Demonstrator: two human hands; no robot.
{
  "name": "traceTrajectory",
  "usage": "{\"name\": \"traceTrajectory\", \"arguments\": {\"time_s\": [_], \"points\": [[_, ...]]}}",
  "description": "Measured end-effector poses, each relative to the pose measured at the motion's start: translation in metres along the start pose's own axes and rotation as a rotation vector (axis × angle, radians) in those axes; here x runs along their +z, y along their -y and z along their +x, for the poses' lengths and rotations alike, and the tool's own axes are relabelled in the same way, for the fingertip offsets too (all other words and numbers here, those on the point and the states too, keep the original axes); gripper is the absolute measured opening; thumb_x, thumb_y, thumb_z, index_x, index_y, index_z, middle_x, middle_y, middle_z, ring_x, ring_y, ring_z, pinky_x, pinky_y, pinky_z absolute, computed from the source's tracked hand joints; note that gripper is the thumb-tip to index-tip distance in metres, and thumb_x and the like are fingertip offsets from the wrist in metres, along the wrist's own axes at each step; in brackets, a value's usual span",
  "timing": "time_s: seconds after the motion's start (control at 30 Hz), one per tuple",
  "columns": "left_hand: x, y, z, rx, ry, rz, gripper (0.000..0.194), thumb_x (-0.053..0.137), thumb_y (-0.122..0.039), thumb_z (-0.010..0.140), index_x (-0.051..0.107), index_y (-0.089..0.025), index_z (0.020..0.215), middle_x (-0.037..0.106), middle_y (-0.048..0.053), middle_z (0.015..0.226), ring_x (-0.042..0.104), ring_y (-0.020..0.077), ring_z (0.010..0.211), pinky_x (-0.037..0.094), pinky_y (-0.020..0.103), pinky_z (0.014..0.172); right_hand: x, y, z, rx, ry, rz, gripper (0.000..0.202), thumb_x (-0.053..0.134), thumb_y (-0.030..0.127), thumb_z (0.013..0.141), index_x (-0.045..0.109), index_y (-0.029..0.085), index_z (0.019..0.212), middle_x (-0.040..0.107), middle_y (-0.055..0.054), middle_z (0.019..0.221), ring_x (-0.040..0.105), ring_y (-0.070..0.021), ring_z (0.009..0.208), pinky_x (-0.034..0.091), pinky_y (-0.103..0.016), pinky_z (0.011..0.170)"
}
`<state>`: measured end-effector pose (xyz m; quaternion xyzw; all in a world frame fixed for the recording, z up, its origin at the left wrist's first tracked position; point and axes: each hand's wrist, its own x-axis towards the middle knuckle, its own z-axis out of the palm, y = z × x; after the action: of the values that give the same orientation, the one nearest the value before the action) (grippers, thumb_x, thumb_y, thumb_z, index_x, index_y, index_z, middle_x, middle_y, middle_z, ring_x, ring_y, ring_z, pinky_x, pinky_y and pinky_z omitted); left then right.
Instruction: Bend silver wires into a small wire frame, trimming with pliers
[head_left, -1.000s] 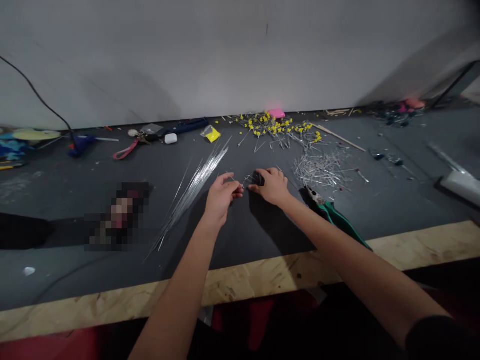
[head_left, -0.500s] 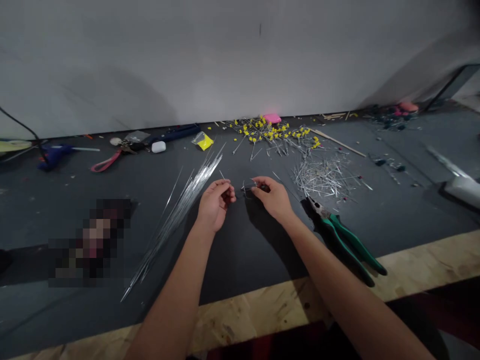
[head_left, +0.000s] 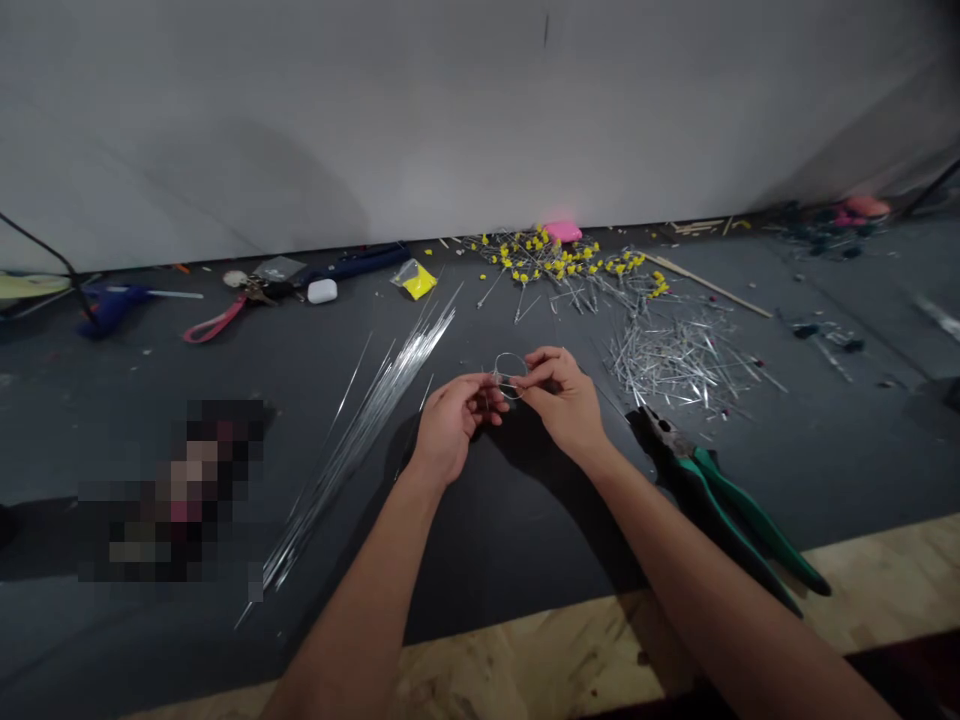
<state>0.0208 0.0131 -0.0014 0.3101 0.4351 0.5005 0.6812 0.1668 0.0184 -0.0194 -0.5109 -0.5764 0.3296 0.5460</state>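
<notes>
A thin wire bent into a loop [head_left: 511, 376] is held up between my hands. My left hand [head_left: 459, 418] pinches the loop's left side between thumb and fingers. My right hand [head_left: 561, 400] pinches its right side. Left of my hands lies a bundle of long straight wires [head_left: 360, 440]. To the right sit a heap of short cut wires [head_left: 675, 355] and pliers with green handles [head_left: 739, 505]. Behind them are wires with yellow tips [head_left: 551, 258].
Along the wall lie a yellow packet [head_left: 416, 280], a white case [head_left: 322, 291], keys with a pink strap [head_left: 216, 320], a blue glue gun [head_left: 112, 308], a pink lump [head_left: 562, 232] and a wooden stick [head_left: 709, 285]. The pale wooden table edge [head_left: 525, 660] runs along the front.
My left hand has moved in toward my right hand and now grips the wire loop, which shows as a rounder ring. The view has shifted slightly.
</notes>
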Motion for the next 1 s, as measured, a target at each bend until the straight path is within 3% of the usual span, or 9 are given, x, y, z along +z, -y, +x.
{"name": "traceTrajectory", "arguments": {"time_s": [0.1,0.23,0.33,0.43,0.57,0.7,0.8,0.93,1.0], "points": [[0.003,0.002,-0.001,0.016,0.033,0.016,0.028,0.062,-0.037,0.074,0.066,-0.010,0.083,0.063,0.006,0.071,0.060,0.0135,0.064,0.045,0.025,0.055,0.001,0.003,-0.001,-0.030,0.039,0.007,0.010,0.063,0.013,0.070,0.065,0.022,0.066,0.057,-0.003,0.096,0.056,-0.0168,0.094,0.045,-0.033,0.082],[0.005,0.003,0.000,0.027,-0.005,0.045,0.024,0.069,-0.033,0.072,0.066,-0.013,0.083,0.062,0.003,0.069,0.059,0.0108,0.062,0.044,0.021,0.054,0.002,0.002,-0.001,0.001,0.050,0.060,0.012,0.060,0.014,0.071,0.066,0.023,0.075,0.059,-0.003,0.098,0.058,-0.0156,0.090,0.046,-0.031,0.076],[0.004,0.003,0.000,0.032,-0.017,0.020,0.022,0.068,-0.032,0.073,0.065,-0.013,0.082,0.061,0.002,0.066,0.058,0.0104,0.060,0.044,0.022,0.054,0.002,-0.001,0.002,0.135,0.009,0.240,0.021,0.057,0.021,0.076,0.064,0.026,0.095,0.062,-0.002,0.096,0.059,-0.0146,0.083,0.047,-0.030,0.071],[0.005,0.003,-0.003,-0.017,0.079,0.016,0.020,0.068,-0.031,0.074,0.065,-0.013,0.082,0.061,0.002,0.066,0.059,0.0108,0.060,0.046,0.023,0.056,0.001,-0.001,0.006,0.337,0.029,0.501,0.029,0.058,0.030,0.078,0.059,0.027,0.107,0.064,-0.002,0.100,0.061,-0.0145,0.083,0.049,-0.027,0.065],[0.010,0.005,-0.007,-0.087,0.208,0.023,0.019,0.069,-0.030,0.074,0.067,-0.012,0.081,0.062,0.003,0.067,0.058,0.0109,0.062,0.047,0.024,0.058,-0.004,0.007,0.008,0.544,0.196,0.713,0.029,0.062,0.037,0.076,0.063,0.023,0.102,0.067,-0.003,0.097,0.060,-0.0106,0.065,0.049,-0.024,0.053],[0.012,0.006,-0.008,-0.092,0.227,0.011,0.020,0.070,-0.031,0.073,0.067,-0.012,0.081,0.062,0.003,0.066,0.058,0.0109,0.061,0.046,0.023,0.057,-0.008,0.009,0.008,0.609,0.366,0.717,0.021,0.069,0.032,0.072,0.068,0.019,0.089,0.063,0.003,0.067,0.053,-0.0072,0.049,0.045,-0.020,0.045],[0.011,0.006,-0.008,-0.087,0.227,-0.008,0.019,0.069,-0.030,0.073,0.066,-0.013,0.080,0.063,0.003,0.065,0.058,0.0107,0.060,0.046,0.023,0.056,-0.009,0.008,0.008,0.594,0.351,0.733,0.019,0.073,0.026,0.069,0.067,0.019,0.085,0.062,0.005,0.064,0.054,-0.0060,0.050,0.045,-0.019,0.047],[0.010,0.006,-0.008,-0.078,0.224,-0.044,0.018,0.068,-0.029,0.074,0.066,-0.013,0.080,0.062,0.002,0.065,0.058,0.0106,0.061,0.046,0.023,0.056,-0.007,0.007,0.008,0.597,0.330,0.754,0.031,0.075,0.020,0.065,0.064,0.022,0.094,0.066,0.005,0.071,0.057,-0.0068,0.053,0.048,-0.021,0.051],[0.009,0.005,-0.007,-0.061,0.204,-0.052,0.017,0.067,-0.029,0.075,0.065,-0.013,0.080,0.062,0.002,0.066,0.058,0.0104,0.061,0.047,0.023,0.056,-0.005,0.005,0.009,0.589,0.243,0.745,0.027,0.075,0.021,0.064,0.064,0.021,0.089,0.067,0.004,0.070,0.059,-0.0081,0.057,0.049,-0.021,0.053]]}}
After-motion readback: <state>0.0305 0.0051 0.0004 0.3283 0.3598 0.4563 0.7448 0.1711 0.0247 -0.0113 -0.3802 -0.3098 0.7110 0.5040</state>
